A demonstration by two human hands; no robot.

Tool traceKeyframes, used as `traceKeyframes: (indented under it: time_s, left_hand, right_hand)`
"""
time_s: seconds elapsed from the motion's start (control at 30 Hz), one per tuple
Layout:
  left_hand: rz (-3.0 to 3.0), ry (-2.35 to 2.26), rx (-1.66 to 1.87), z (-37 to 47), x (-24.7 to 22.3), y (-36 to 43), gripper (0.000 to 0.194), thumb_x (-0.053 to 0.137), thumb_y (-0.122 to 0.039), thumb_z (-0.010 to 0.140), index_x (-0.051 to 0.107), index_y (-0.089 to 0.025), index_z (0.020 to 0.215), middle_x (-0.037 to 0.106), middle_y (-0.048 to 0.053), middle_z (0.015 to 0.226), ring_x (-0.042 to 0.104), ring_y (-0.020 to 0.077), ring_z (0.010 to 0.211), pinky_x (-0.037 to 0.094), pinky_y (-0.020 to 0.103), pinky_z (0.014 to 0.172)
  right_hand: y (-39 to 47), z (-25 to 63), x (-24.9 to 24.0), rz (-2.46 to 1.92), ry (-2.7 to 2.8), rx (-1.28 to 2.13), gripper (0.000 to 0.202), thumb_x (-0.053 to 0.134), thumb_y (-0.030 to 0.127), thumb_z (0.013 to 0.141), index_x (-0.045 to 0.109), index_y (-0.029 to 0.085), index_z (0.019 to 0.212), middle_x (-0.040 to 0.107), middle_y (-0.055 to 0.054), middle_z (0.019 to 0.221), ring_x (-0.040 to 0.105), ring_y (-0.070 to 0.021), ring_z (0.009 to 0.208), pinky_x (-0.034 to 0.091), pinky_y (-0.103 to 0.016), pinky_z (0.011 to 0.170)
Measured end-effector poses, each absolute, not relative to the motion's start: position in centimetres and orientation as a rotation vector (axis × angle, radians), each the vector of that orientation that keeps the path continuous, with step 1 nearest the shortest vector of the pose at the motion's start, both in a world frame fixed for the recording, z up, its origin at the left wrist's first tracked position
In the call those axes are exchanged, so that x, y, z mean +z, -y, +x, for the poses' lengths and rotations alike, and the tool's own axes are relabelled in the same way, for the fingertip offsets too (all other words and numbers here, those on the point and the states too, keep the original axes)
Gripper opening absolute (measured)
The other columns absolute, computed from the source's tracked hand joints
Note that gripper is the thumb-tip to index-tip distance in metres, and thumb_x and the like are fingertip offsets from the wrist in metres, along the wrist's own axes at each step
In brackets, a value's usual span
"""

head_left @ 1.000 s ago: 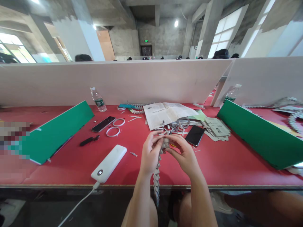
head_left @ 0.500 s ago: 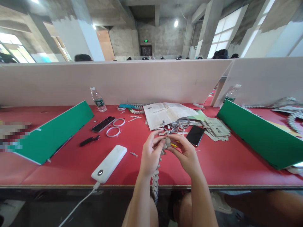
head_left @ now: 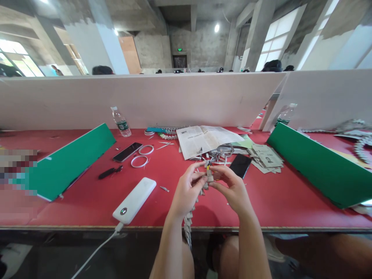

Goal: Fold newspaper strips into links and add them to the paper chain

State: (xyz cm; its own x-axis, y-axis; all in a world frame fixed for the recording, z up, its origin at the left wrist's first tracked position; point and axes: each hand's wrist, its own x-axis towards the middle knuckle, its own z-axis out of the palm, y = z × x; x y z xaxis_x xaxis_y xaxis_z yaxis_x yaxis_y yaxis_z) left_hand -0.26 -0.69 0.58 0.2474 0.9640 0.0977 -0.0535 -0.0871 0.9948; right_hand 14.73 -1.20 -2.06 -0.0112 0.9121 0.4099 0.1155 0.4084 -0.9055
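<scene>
1. Left hand (head_left: pixel 186 190): thumb and fingers pinch the upper end of a grey, zigzag folded-strip chain (head_left: pixel 188 221). Right hand (head_left: pixel 232 188): fingertips close on the same end.
2. A small yellow piece (head_left: pixel 208 168) shows between the fingers, partly hidden; type indeterminable.
3. The chain hangs between the forearms, past the front edge of the red tabletop (head_left: pixel 279 201).
4. Print on the white paper sheet (head_left: pixel 207 138) is illegible.
5. Red surface extends from the right forearm to the upright green panel (head_left: pixel 316 166).
</scene>
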Motion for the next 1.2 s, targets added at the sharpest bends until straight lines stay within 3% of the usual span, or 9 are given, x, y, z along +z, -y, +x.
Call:
traceKeyframes:
  time_s: [0.17, 0.43, 0.6, 0.8, 1.2]
  left_hand:
    - [1.377, -0.957, 1.093, -0.2, 0.5, 0.7, 0.038, 0.056, -0.029, 0.081, 0.051, -0.023, 0.119, 0.068, 0.007, 0.091, 0.061, 0.0138, 0.068, 0.047, 0.022, 0.056]
    - [1.308, -0.99, 1.175, -0.1, 0.7, 0.6, 0.038, 0.058, -0.031, 0.08, 0.051, -0.021, 0.116, 0.066, 0.005, 0.085, 0.058, 0.0118, 0.063, 0.048, 0.022, 0.055]
    - [1.212, -1.036, 1.248, 0.2, 0.6, 0.3, 0.038, 0.061, -0.031, 0.077, 0.051, -0.02, 0.111, 0.064, 0.006, 0.091, 0.061, 0.0128, 0.068, 0.052, 0.023, 0.056]
    - [1.156, -1.018, 1.349, 0.4, 0.3, 0.1, 0.034, 0.065, -0.028, 0.073, 0.053, -0.019, 0.103, 0.057, 0.0, 0.081, 0.06, 0.0105, 0.058, 0.054, 0.025, 0.055]
    - [1.126, -0.988, 1.372, 0.5, 0.4, 0.1, 0.035, 0.069, -0.026, 0.069, 0.053, -0.018, 0.1, 0.054, -0.001, 0.073, 0.06, 0.0128, 0.062, 0.056, 0.028, 0.055]
  right_hand:
    - [1.1, 14.6, -2.0, -1.0, 1.452, 0.708, 0.029, 0.067, 0.021, 0.075, 0.064, 0.028, 0.103, 0.059, -0.003, 0.103, 0.06, -0.0155, 0.08, 0.051, -0.034, 0.078]
    - [0.9, 13.9, -2.2, -1.012, 1.479, 0.563, 0.022, 0.064, 0.019, 0.079, 0.069, 0.028, 0.098, 0.066, -0.004, 0.098, 0.061, -0.0188, 0.089, 0.05, -0.033, 0.078]
    - [0.7, 13.7, -2.3, -1.019, 1.481, 0.506, 0.017, 0.061, 0.019, 0.081, 0.069, 0.027, 0.093, 0.07, -0.002, 0.093, 0.063, -0.018, 0.089, 0.048, -0.031, 0.081]
    - [0.5, 13.6, -2.3, -1.023, 1.515, 0.484, 0.016, 0.058, 0.018, 0.083, 0.067, 0.026, 0.094, 0.068, -0.002, 0.096, 0.061, -0.0178, 0.092, 0.047, -0.03, 0.082]
    - [0.7, 13.0, -2.2, -1.039, 1.56, 0.479, 0.012, 0.048, 0.015, 0.088, 0.055, 0.023, 0.095, 0.059, -0.003, 0.092, 0.056, -0.0164, 0.088, 0.044, -0.028, 0.078]
